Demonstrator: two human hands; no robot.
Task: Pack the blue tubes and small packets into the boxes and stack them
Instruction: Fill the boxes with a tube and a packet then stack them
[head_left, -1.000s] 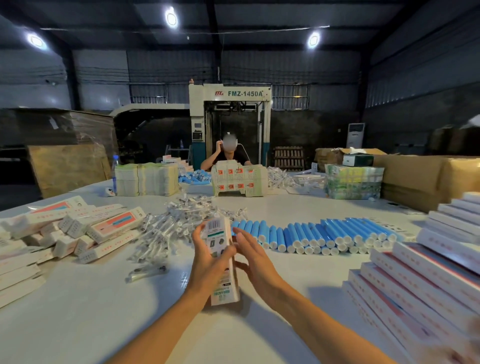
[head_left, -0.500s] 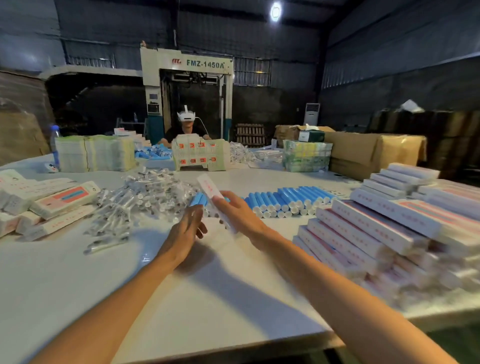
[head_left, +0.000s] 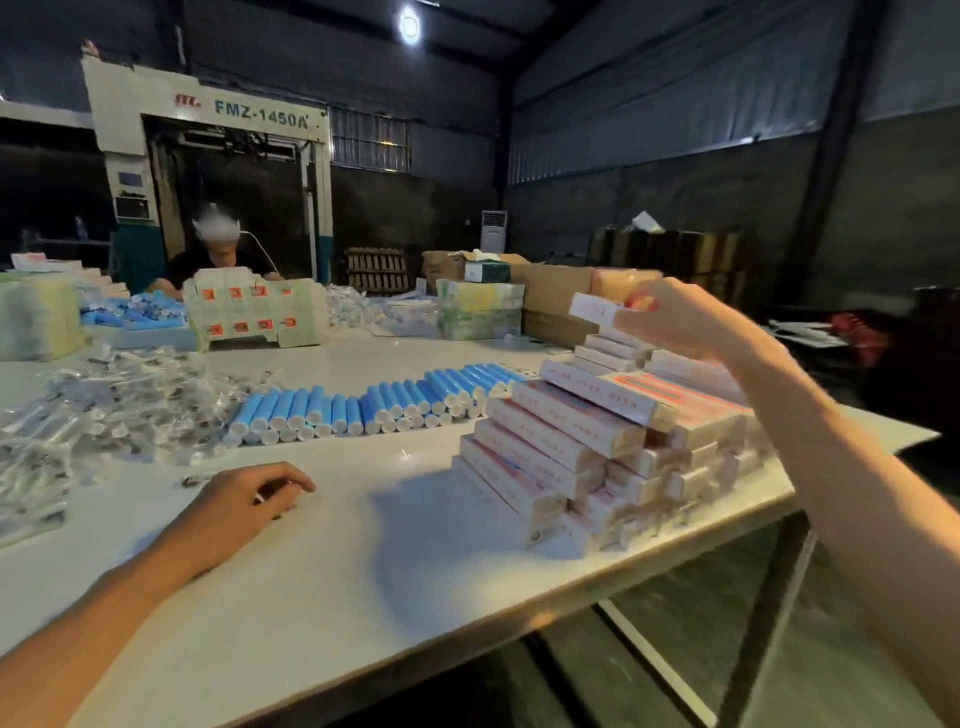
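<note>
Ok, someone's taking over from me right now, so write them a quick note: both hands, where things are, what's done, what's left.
Right hand: holds one box in the air above the box stack near the table's right edge.
Left hand: rests on the table, fingers loosely curled, nothing clearly held.
Blue tubes: a long row mid-table.
Packets: a heap to the row's left.
Done: many boxes stacked.
Left: set this box on the stack, then pack the remaining tubes and packets.
</note>
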